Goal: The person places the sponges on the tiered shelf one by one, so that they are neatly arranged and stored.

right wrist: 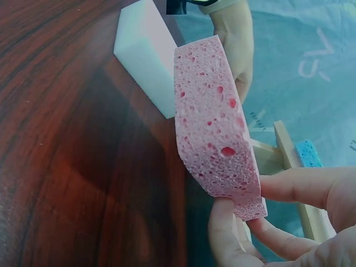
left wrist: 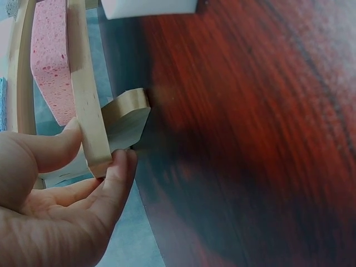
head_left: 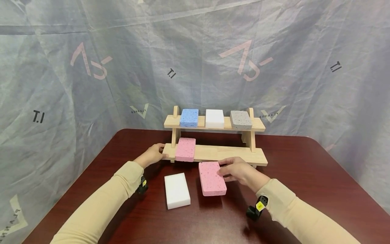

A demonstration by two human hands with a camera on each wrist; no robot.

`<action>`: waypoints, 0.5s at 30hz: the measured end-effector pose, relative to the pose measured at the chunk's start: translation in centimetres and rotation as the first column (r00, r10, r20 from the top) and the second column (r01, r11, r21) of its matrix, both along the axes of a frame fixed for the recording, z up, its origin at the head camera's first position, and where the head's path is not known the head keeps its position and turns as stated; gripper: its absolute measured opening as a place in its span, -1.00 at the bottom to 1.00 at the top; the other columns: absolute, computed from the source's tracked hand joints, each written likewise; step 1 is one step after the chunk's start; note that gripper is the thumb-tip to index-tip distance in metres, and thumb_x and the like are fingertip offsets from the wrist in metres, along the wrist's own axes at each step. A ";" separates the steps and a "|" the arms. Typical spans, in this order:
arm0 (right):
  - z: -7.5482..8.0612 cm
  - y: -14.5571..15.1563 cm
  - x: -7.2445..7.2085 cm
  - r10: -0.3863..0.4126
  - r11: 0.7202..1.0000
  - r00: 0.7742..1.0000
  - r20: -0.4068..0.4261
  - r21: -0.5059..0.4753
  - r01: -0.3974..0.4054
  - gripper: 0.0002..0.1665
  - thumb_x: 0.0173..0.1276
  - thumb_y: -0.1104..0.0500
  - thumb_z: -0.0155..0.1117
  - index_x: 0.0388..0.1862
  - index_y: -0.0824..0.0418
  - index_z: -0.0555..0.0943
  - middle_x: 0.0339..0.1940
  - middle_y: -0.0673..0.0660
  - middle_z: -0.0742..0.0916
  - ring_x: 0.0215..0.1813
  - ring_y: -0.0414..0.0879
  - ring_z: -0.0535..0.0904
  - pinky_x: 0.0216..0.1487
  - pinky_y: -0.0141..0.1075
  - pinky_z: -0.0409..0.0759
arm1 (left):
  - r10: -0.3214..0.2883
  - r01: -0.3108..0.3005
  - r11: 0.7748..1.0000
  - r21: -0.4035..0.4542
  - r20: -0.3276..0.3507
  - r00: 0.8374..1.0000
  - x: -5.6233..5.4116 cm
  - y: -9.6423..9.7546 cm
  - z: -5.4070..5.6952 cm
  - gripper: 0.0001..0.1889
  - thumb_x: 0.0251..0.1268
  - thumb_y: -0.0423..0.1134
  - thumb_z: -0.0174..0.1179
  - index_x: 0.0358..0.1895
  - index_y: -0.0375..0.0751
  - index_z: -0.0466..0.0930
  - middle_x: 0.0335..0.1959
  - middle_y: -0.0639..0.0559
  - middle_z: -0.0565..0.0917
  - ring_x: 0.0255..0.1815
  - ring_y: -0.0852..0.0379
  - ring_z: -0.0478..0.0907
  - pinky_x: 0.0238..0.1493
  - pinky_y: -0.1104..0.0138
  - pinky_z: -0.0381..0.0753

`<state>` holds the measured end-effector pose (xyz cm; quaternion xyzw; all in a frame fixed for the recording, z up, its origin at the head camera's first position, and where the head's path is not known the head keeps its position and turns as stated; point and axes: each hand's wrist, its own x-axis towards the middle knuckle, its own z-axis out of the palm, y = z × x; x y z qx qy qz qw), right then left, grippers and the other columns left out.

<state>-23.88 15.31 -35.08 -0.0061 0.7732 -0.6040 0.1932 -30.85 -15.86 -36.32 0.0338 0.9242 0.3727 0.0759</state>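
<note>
My right hand [head_left: 239,171] pinches a pink sponge [head_left: 212,179] by its right side, and the sponge is held just in front of the lower shelf. In the right wrist view the thumb and fingertips press both faces of that pink sponge [right wrist: 214,128]. At the left end of the wooden two-tier rack [head_left: 228,154], my left hand [head_left: 153,154] grips the lower board, thumb on top and fingers underneath, as the left wrist view shows. A second pink sponge [head_left: 185,149] lies on the lower board near that hand. On the table, between the arms, lies a white sponge [head_left: 177,190].
The upper shelf carries a blue sponge [head_left: 189,118], a white sponge [head_left: 214,118] and a grey sponge [head_left: 241,120] in a row. The rack stands on a dark red wooden table [head_left: 292,189]. Behind the table hangs a grey printed cloth [head_left: 195,51].
</note>
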 end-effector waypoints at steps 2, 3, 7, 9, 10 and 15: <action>0.2 0.0 -0.1 -0.012 1.000 1.000 -0.006 -0.003 0.012 -0.39 0.24 0.46 0.24 0.27 0.57 0.36 -0.14 0.24 0.65 -0.25 -0.12 0.61 -0.02 -0.09 0.69 | -0.001 0.001 1.000 -0.003 0.002 1.000 -0.1 0.0 0.0 -0.39 0.39 -0.33 0.15 0.43 -0.44 0.17 0.28 -0.39 0.42 0.23 -0.20 0.44 0.20 0.05 0.50; 0.3 0.0 -0.1 -0.018 1.000 1.000 -0.010 0.001 0.018 -0.39 0.24 0.46 0.24 0.27 0.57 0.36 -0.12 0.26 0.65 -0.26 -0.13 0.61 -0.03 -0.09 0.70 | -0.002 0.002 1.000 -0.002 0.003 1.000 -0.1 0.0 0.0 -0.39 0.39 -0.33 0.15 0.43 -0.44 0.17 0.28 -0.39 0.42 0.23 -0.20 0.44 0.20 0.05 0.50; 0.7 0.0 -0.3 -0.048 0.999 0.998 -0.029 0.022 0.048 -0.38 0.25 0.43 0.27 0.29 0.55 0.37 -0.05 0.30 0.64 -0.27 -0.14 0.62 -0.07 -0.14 0.71 | -0.007 0.007 1.000 -0.006 0.007 1.000 -0.3 -0.1 0.0 -0.39 0.39 -0.32 0.16 0.42 -0.44 0.18 0.27 -0.39 0.43 0.24 -0.21 0.44 0.19 0.06 0.51; 0.8 0.0 -0.4 -0.063 0.998 0.997 -0.037 0.026 0.064 -0.38 0.26 0.42 0.27 0.29 0.54 0.36 -0.07 0.28 0.63 -0.28 -0.15 0.62 -0.09 -0.17 0.72 | -0.009 0.009 1.000 -0.006 0.008 1.000 -0.3 -0.1 0.1 -0.39 0.39 -0.32 0.16 0.42 -0.44 0.18 0.27 -0.39 0.43 0.24 -0.21 0.44 0.20 0.06 0.51; 0.9 0.0 -0.6 -0.068 0.997 0.997 -0.038 0.023 0.069 -0.38 0.27 0.42 0.26 0.30 0.53 0.36 -0.09 0.27 0.63 -0.29 -0.16 0.62 -0.10 -0.18 0.72 | -0.009 0.010 1.000 -0.007 0.009 1.000 -0.3 -0.1 0.1 -0.39 0.39 -0.32 0.16 0.42 -0.44 0.18 0.27 -0.39 0.43 0.24 -0.21 0.44 0.20 0.06 0.51; 1.3 0.0 -1.3 -0.098 0.995 0.995 -0.024 0.001 0.098 -0.39 0.29 0.42 0.25 0.31 0.51 0.35 -0.08 0.25 0.64 -0.30 -0.17 0.62 -0.09 -0.20 0.72 | -0.011 0.011 1.000 -0.009 0.005 1.000 -0.2 -0.1 0.1 -0.39 0.39 -0.32 0.16 0.42 -0.45 0.18 0.26 -0.39 0.44 0.22 -0.20 0.45 0.19 0.06 0.51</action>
